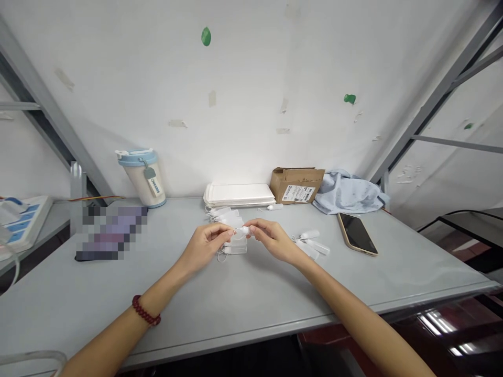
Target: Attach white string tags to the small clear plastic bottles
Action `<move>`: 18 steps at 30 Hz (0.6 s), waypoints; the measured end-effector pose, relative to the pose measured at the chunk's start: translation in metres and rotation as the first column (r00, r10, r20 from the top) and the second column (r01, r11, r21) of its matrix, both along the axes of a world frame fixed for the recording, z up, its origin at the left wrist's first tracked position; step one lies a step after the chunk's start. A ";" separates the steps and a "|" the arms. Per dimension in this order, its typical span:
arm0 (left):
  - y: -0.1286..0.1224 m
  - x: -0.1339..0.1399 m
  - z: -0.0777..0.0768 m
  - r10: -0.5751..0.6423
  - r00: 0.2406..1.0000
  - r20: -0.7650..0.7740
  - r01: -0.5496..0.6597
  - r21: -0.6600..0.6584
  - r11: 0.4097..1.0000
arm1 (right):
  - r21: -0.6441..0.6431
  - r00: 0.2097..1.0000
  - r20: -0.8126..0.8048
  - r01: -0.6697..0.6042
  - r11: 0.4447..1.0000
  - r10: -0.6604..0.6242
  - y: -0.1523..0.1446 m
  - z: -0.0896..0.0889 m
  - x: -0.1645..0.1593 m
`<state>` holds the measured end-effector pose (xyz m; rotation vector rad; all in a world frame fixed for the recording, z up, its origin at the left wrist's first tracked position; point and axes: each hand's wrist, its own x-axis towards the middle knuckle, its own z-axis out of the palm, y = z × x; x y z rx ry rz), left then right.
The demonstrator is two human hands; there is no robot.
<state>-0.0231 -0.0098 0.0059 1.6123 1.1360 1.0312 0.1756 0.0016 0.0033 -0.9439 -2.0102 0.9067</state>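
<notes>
My left hand (208, 242) is closed in a pinch at the middle of the table, apparently on a thin white loop. Fingertips of my right hand (273, 238) grip a small white-capped tube (246, 230) that the loop seems to belong to; its body is mostly hidden by the fingers. Under and behind my hands lies a group of similar translucent tubes (236, 250) with white caps and thin loops. Several more loose tubes (317, 246) lie right of my right hand. A single tube (275, 207) rests farther back, near the cardboard box.
At the back stand a stack of white envelopes (239, 195), a cardboard box (296, 186) and a light-blue cloth (346, 193). A phone (357, 234) lies right. To the left are a tumbler (143, 178), a blurred-out flat object (113, 233) and a power strip (25, 225).
</notes>
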 end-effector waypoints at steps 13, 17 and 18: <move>0.000 0.000 -0.001 -0.047 0.999 0.006 0.046 0.043 0.998 | 0.006 1.000 0.007 -0.025 1.000 0.025 0.000 0.002 0.001; 0.000 0.000 -0.002 -0.064 0.998 -0.012 0.065 0.052 0.997 | 0.009 1.000 0.005 -0.029 1.000 0.028 -0.001 0.002 0.001; 0.000 0.000 -0.002 -0.064 0.998 -0.022 0.065 0.055 0.996 | 0.010 1.000 0.005 -0.030 1.000 0.030 -0.001 0.002 0.002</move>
